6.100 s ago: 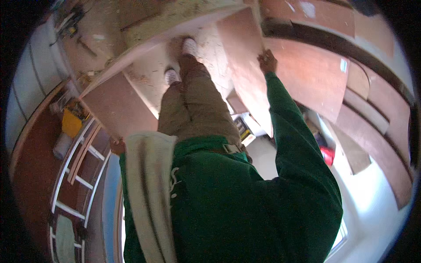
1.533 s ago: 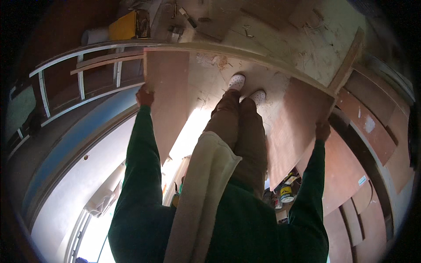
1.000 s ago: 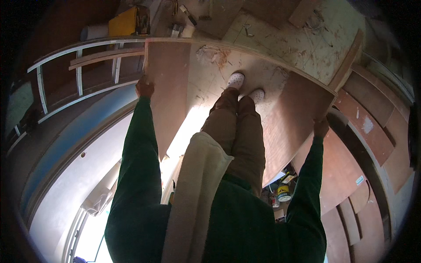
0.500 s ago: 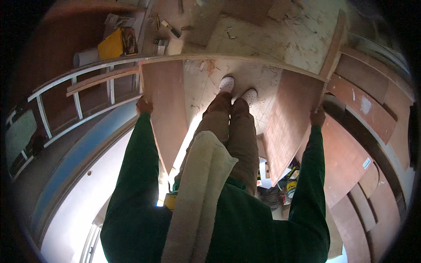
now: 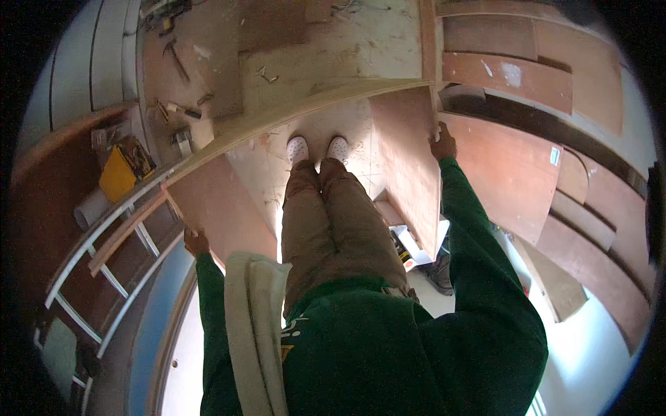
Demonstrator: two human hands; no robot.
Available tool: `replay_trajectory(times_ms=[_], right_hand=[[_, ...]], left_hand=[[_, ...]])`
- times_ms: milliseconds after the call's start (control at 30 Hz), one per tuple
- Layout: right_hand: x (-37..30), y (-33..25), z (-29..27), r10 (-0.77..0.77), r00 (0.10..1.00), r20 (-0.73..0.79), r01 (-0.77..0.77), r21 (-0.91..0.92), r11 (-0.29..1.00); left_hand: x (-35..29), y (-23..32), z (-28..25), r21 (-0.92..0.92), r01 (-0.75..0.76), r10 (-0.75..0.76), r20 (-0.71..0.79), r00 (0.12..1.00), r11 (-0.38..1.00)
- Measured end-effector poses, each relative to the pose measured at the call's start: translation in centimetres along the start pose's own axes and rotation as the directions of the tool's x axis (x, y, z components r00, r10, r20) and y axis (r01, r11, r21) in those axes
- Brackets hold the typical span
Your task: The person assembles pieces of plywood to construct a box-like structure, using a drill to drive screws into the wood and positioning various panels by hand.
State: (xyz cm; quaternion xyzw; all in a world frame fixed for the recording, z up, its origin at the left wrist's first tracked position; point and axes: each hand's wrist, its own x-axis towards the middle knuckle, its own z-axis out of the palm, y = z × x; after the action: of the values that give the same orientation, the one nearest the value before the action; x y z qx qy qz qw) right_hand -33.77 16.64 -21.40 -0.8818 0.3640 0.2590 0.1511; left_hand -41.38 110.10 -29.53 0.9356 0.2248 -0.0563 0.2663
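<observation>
A large open wooden frame surrounds my legs: a left plywood panel (image 5: 220,204), a right plywood panel (image 5: 408,149) and a long board (image 5: 305,105) joining them at the far side. My left hand (image 5: 197,243) is closed on the outer edge of the left panel, its fingers partly hidden. On the other side, my right hand (image 5: 444,143) grips the outer edge of the right panel. Both arms are spread wide in green sleeves. A pale towel (image 5: 253,326) hangs down in front of my chest.
A metal ladder (image 5: 128,301) lies left of the frame, near a yellow box (image 5: 118,177). A hammer (image 5: 177,61) and a brush (image 5: 184,111) lie on the dusty floor beyond. Wooden boards (image 5: 492,180) stand at the right; a dark shoe (image 5: 438,274) lies near the right panel.
My view and body have turned, so the ladder and yellow box sit lower left and the frame slants. Both hands keep their hold on the panels; the towel has swung left.
</observation>
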Motion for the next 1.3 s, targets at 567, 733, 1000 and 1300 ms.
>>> replay_trajectory(times_ms=[567, 733, 1000, 1300], right_hand=[[-40.4, 12.5, 27.8, 0.327, 0.89, 0.319, -0.451, 0.5, 0.739], [-41.2, 12.6, 31.3, 0.062, 0.994, 0.085, -0.05, -0.132, 0.99], [-26.7, 17.1, 14.3, 0.495, 0.621, 0.607, 0.176, 0.508, -0.843], [-19.8, 22.8, 13.4, 0.655, 0.41, 0.634, 0.317, 0.574, -0.755]], left_hand=[[-2.5, 65.0, 16.9, -0.326, -0.642, 0.683, 0.58, 0.443, 0.694], [-0.4, 76.1, 31.7, -0.631, -0.652, 0.874, 0.474, 0.106, 0.421], [-7.7, 84.7, 40.6, -0.202, -0.979, 0.557, 0.817, -0.148, 0.036], [-3.4, 84.3, 45.2, -0.4, -0.874, 0.652, 0.747, -0.135, 0.277]])
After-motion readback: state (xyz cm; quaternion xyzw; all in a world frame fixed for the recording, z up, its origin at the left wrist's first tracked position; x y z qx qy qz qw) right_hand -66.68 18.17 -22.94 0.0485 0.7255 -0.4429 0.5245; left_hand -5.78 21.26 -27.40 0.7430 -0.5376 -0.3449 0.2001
